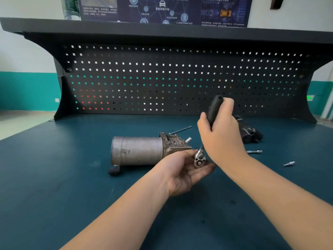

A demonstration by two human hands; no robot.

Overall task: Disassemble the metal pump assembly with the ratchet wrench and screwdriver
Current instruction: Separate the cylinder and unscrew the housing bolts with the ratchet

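Note:
The metal pump assembly (138, 150) lies on its side on the bench, its grey cylinder to the left and a finned block at its right end. My right hand (222, 139) grips the black handle of the ratchet wrench (214, 110), which stands steeply upright. The wrench's chrome head (199, 158) sits at the right end of the finned block. My left hand (182, 173) lies palm-up beneath that head, its fingers cupping the head and the block's end. A long thin rod (180, 130), perhaps the screwdriver, lies behind the pump.
The blue-green bench top (72, 195) spreads all around. A dark metal part (250, 133) rests behind my right hand. A small extension bar (254, 151) and a small metal fitting (288, 163) lie to the right. A black pegboard (180, 78) closes the back.

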